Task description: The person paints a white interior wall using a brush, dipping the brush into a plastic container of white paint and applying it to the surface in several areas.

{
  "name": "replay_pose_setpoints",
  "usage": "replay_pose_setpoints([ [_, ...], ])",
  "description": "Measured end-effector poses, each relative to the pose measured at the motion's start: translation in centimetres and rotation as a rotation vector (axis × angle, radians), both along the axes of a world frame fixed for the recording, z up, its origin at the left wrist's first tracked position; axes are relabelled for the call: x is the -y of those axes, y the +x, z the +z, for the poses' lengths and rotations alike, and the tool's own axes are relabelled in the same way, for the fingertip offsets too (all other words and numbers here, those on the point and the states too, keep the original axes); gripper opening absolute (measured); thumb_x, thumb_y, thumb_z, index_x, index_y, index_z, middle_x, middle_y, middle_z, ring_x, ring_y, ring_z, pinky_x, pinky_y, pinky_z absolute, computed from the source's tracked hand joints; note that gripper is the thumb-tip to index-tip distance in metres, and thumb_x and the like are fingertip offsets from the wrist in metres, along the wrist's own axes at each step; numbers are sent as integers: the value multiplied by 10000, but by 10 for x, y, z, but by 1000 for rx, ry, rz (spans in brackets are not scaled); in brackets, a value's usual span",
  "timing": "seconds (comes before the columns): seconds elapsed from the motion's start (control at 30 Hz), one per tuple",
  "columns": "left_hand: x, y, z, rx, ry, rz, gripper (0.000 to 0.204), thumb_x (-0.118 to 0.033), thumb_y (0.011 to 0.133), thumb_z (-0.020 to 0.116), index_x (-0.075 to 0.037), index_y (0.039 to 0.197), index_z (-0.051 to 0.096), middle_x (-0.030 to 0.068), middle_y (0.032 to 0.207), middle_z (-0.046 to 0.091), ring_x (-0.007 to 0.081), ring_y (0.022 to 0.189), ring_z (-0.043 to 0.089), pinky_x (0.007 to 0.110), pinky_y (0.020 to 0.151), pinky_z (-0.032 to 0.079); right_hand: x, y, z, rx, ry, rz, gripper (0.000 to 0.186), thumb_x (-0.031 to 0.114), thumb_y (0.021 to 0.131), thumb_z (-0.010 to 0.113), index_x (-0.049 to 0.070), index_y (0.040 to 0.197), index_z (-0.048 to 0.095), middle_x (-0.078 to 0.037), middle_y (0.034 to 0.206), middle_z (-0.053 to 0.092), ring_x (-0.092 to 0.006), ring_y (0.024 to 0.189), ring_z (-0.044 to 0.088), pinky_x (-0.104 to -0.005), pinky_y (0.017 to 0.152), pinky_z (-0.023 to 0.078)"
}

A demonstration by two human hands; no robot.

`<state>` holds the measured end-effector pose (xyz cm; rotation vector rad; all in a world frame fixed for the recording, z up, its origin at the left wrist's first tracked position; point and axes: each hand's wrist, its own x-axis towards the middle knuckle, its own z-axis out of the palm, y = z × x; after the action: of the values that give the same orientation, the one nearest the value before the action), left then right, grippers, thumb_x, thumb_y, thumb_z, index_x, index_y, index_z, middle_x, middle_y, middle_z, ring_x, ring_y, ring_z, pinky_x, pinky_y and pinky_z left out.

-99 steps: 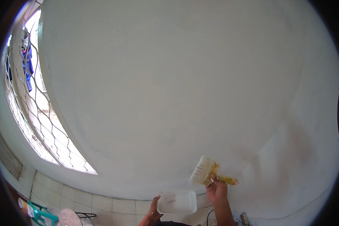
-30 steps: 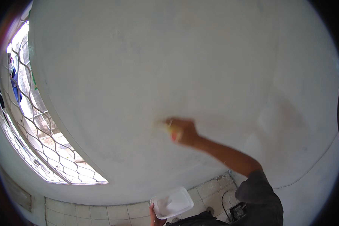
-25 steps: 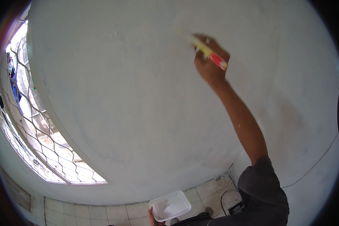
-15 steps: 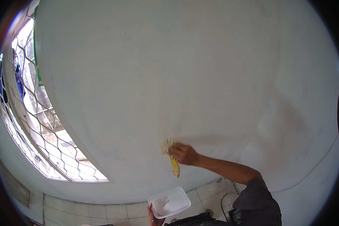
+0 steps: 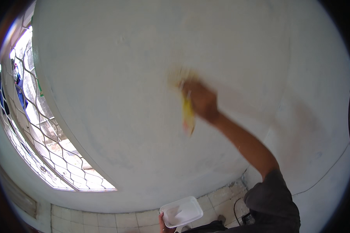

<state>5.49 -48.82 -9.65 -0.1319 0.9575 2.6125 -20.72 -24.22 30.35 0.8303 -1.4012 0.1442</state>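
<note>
My right hand (image 5: 200, 99) grips a wide brush (image 5: 188, 114) with a yellow and red handle, its pale bristles against the light grey-white wall (image 5: 124, 112), all smeared by motion. My left hand (image 5: 163, 221) holds a white rectangular plastic container (image 5: 182, 209) low at the bottom of the view, with some pale, partly shadowed content or residue inside that I cannot make out well.
A window with a wavy metal grille (image 5: 54, 143) fills the left side, with blue cloth and a green strip near it. A tiled floor (image 5: 105, 221) runs along the wall's foot. A thin cable (image 5: 322, 174) crosses the right wall; dark cabled items lie below right.
From half a second ago, my right hand has swept upward along the wall with the brush. Earlier it moved up and down there too. My left hand still holds the container low.
</note>
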Motion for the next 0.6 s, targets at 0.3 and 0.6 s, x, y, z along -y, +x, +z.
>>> replay_pose_setpoints([
  [0.3,-5,-6,8,29,-2,22,714,-578,869,376,-31,1328,395,151,1364,426,301,1227,415,448,965,387,49,15,-96,825,95,124,220,58,626,600,95,841,629,-82,809,653,-273,733,638,-396,611,508],
  [0.6,0,0,2,26,-58,39,718,-578,877,340,-29,1335,395,148,1378,413,299,1246,393,473,949,380,23,9,45,51,-148,83,259,23,695,647,41,953,652,-109,969,657,-261,860,649,-319,719,547],
])
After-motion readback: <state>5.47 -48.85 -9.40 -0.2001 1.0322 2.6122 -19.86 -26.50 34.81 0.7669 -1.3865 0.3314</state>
